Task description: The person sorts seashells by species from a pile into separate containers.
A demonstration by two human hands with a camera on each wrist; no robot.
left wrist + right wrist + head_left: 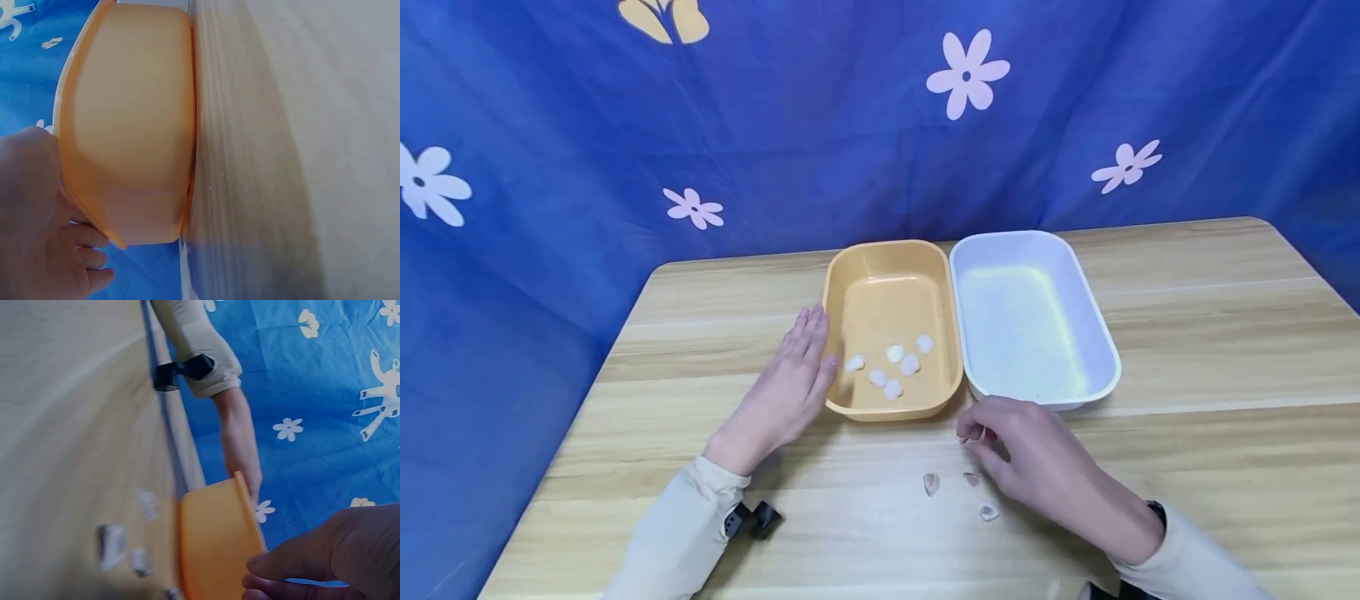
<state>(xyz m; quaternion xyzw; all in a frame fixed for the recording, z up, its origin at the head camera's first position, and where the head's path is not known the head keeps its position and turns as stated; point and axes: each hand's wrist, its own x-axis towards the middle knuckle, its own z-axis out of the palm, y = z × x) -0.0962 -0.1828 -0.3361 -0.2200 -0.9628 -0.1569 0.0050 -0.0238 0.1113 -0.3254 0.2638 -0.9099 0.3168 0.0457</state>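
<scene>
With 12 o'clock pointing straight away from the person, three small shells (931,483) lay loose on the surface (1210,350), close by the right hand (1037,454) and well apart from the left hand (782,387). From the right fingertips they sat between 5 and 7 o'clock, on the person's side; from the left hand they lay towards 4 o'clock. The leftmost shell had its long axis running roughly from 12 to 6. A further small piece showed right at the right fingertips, where thumb and fingers curved down with a narrow gap; whether they pinched it could not be told. The orange tray (891,304) stood at about 11 o'clock from those fingertips, its long axis near the 12-to-6 line, with six pale pieces (910,365) lying mostly in its nearer half. The white tray (1022,325) stood just beside it, at about 1 o'clock from the same fingertips. The left hand gripped nothing: its fingers stretched out along the orange tray's 9 o'clock side, the thumb by the rim.
</scene>
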